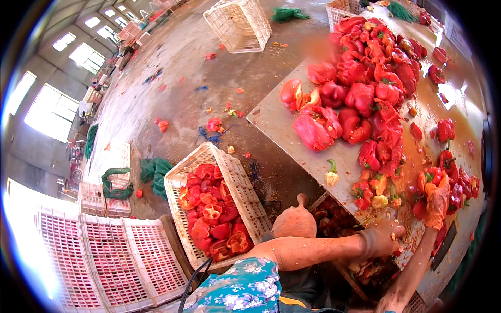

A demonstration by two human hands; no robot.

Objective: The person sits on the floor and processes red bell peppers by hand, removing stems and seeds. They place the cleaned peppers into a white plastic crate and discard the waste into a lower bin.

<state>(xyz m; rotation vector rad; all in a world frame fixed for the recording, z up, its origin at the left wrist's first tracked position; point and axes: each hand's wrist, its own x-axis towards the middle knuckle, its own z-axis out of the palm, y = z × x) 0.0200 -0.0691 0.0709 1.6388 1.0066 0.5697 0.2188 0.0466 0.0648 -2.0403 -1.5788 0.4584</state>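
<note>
My right hand (436, 199), in an orange-stained glove, grips a red bell pepper (432, 176) among several others at the table's right side. My left hand (385, 236), gloved with seeds stuck on it, is curled at the near edge of the metal table (282, 131). Whether it holds anything is hidden, though a red bit shows by its fingers. A large heap of red bell peppers (360, 90), many split or crumpled, lies beyond my hands. A pepper core with a green stem (332, 178) rests alone near the table's left edge.
Left of my knee, a white plastic crate (250, 195) holds cut red peppers (213, 213). Stacked white crates (113, 254) stand at lower left. Pepper waste (332, 219) fills a container below the table edge. Another crate (238, 27) and green netting (155, 176) lie on the wet floor.
</note>
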